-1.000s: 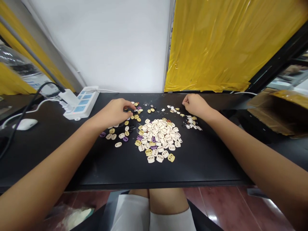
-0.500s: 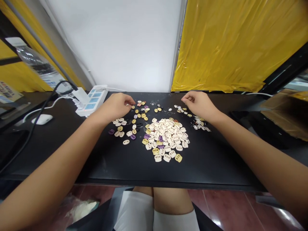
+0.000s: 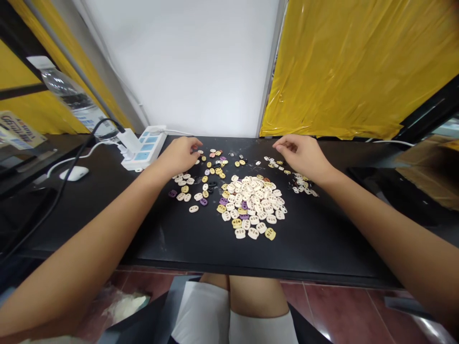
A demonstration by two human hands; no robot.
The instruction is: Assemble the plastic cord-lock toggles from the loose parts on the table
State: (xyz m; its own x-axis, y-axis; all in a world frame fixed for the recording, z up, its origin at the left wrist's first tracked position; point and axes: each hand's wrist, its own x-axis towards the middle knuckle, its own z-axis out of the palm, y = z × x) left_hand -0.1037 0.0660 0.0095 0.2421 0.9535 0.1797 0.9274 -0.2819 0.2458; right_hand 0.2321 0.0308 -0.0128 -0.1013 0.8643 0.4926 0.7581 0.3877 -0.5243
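Resting on black table [image 3: 322, 239] near cord stoppers [image 3: 254, 200]; left hand [image 3: 179, 155], right hand [image 3: 304, 154] curled; grip state unclear.

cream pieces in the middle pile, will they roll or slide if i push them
Likely slide, not roll: the cream pieces lie flat on the black table. Probably light and stiff, since they look like small moulded plastic. Pushing may scatter them, as they sit loose and partly heaped.

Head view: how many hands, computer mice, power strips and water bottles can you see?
Hands: 2 (left hand, right hand)
Mouse: 1
Power strip: 1
Water bottle: 1
Total: 5
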